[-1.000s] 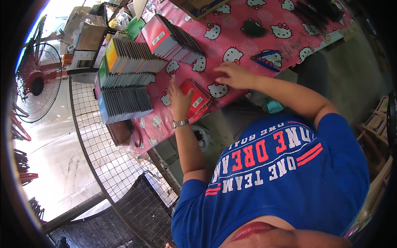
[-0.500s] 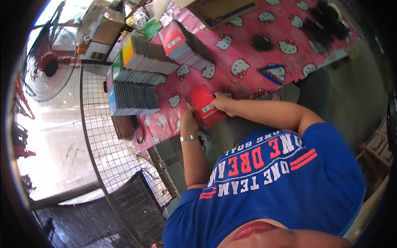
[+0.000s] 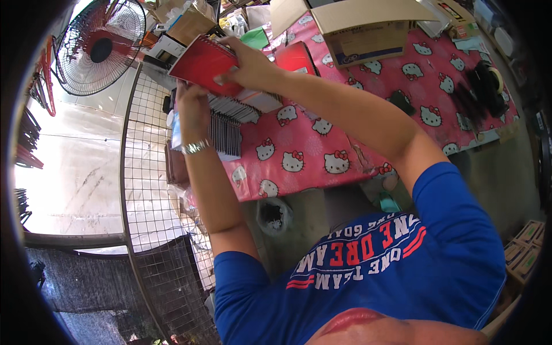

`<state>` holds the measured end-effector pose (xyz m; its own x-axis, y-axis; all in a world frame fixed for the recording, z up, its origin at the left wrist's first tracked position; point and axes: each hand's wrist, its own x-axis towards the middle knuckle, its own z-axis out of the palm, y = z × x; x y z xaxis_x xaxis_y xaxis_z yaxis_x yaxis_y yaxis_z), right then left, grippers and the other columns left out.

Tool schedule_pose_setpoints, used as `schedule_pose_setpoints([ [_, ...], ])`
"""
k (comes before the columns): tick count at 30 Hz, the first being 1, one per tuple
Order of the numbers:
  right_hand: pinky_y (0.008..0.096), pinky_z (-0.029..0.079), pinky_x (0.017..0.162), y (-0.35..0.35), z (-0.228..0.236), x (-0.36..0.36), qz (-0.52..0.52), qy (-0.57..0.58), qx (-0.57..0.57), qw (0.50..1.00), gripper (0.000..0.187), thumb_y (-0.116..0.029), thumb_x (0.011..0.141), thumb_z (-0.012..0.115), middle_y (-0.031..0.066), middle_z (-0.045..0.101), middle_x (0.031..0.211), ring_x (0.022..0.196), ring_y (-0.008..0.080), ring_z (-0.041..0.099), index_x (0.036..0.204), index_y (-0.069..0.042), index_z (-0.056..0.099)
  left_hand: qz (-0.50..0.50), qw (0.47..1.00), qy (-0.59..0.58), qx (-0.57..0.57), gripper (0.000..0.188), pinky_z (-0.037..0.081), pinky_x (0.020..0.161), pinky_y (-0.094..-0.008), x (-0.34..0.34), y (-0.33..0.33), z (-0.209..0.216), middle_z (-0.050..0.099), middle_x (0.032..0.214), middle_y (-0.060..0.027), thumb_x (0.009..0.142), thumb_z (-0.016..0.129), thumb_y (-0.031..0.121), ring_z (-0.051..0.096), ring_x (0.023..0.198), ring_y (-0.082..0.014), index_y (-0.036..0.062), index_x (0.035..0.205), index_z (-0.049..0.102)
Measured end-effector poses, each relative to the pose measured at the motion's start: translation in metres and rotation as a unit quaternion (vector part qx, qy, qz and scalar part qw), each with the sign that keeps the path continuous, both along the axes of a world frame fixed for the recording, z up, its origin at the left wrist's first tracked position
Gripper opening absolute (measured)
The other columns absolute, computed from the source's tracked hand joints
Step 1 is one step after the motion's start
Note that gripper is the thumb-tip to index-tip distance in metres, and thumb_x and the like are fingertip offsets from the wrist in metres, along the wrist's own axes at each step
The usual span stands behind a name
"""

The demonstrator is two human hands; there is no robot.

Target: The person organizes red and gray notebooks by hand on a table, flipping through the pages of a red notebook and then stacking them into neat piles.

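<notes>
At far left a fan (image 3: 100,49) stands on the pale floor, just outside a wire fence (image 3: 144,190) that runs down past the table's left end. Next comes the left hand (image 3: 192,109), a watch (image 3: 195,147) on its wrist, raised with its fingers curled up behind the lower left edge of a red notebook (image 3: 204,64); how tightly it grips cannot be told. The notebook is held tilted in the air above the table's left end, over rows of spiral notebooks (image 3: 230,123) lying on the cloth. The right hand (image 3: 250,66) lies across the notebook's right side, fingers closed over its cover, pinching it from above. Just right of that hand a second red book (image 3: 296,57) rests on the pink table (image 3: 322,138), whose cloth bears a cat pattern. Farther right sits an open cardboard box (image 3: 362,26), and near the right end a black bundle (image 3: 480,89). Under the table's near edge stands a small bin (image 3: 275,215).
</notes>
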<state>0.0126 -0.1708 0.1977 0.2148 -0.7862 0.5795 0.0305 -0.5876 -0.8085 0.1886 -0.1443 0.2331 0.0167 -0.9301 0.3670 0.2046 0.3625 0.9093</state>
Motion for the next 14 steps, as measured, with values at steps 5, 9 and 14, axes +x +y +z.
schedule_pose_setpoints([
  [5, 0.0408, 0.05, 0.093, -0.071, 0.03, 0.039, -0.106, 0.029, -0.026, 0.994, 0.087, -0.032, 0.067, 0.085, 0.0243, 0.062, 0.117, 0.11, 0.0352, 0.062, 0.134, -0.002, 0.038, -0.038, 0.999, -0.029, -0.023, 0.044, 0.048, 0.087, -0.0311, 0.045, -0.095, 0.03, 0.063, 0.106, -0.0106, 0.068, 0.05, -0.011, 0.061, 0.098, -0.0214, -0.0029, 0.111, 0.054],
  [9, 0.0389, 0.049, 0.094, -0.118, 0.014, 0.053, -0.092, 0.051, -0.034, 0.994, 0.09, -0.032, 0.065, 0.085, 0.0246, 0.06, 0.121, 0.11, 0.0349, 0.062, 0.136, -0.002, 0.036, -0.015, 0.999, -0.035, 0.015, 0.032, 0.047, 0.09, -0.0325, 0.056, -0.138, 0.007, 0.065, 0.1, -0.0116, 0.07, 0.056, -0.009, 0.062, 0.095, -0.0225, -0.0016, 0.102, 0.056],
  [14, 0.0358, 0.037, 0.109, -0.142, -0.013, 0.057, 0.05, 0.056, 0.154, 0.985, 0.098, -0.04, 0.066, 0.084, 0.0171, 0.048, 0.141, 0.128, 0.0309, 0.049, 0.143, -0.008, 0.034, 0.033, 0.999, -0.013, 0.042, 0.054, 0.039, 0.104, -0.0377, 0.045, -0.139, -0.031, 0.059, 0.121, -0.0108, 0.069, 0.058, -0.006, 0.052, 0.119, -0.0242, 0.0032, 0.122, 0.05],
])
